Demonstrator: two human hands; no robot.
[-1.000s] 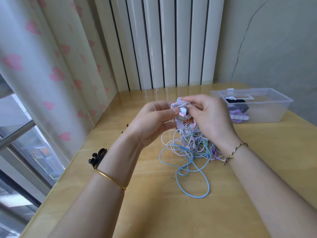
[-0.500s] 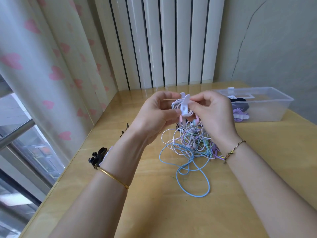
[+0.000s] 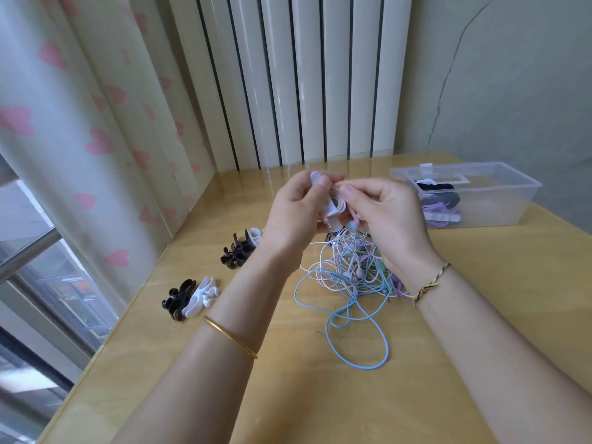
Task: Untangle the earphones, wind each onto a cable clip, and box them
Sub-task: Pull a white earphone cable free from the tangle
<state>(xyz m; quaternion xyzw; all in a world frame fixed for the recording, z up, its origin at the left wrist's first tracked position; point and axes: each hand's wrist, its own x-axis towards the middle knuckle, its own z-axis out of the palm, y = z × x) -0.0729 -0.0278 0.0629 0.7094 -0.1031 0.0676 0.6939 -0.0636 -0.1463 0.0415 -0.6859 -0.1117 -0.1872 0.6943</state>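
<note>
My left hand [image 3: 296,216] grips a white cable clip [image 3: 333,206] with pale earphone cord wound round it, held above the table. My right hand [image 3: 389,216] pinches the cord at the clip's top; an earbud [image 3: 352,225] dangles just below. Under both hands lies a tangle of earphones [image 3: 352,277] in blue, white, pink and green, with a long blue loop [image 3: 358,334] trailing toward me. A clear plastic box [image 3: 474,197] stands at the right, holding wound earphones in black and lilac.
Spare cable clips lie at the left of the wooden table [image 3: 480,299]: a black one [image 3: 174,299] beside a white one [image 3: 201,296], and a further black and white group [image 3: 240,249]. Curtain and window border the left edge; a ribbed panel stands behind.
Both hands have risen slightly with the clip, and my left hand has turned it more upright. The view has tilted, bringing the spare clips at the left into sight.
</note>
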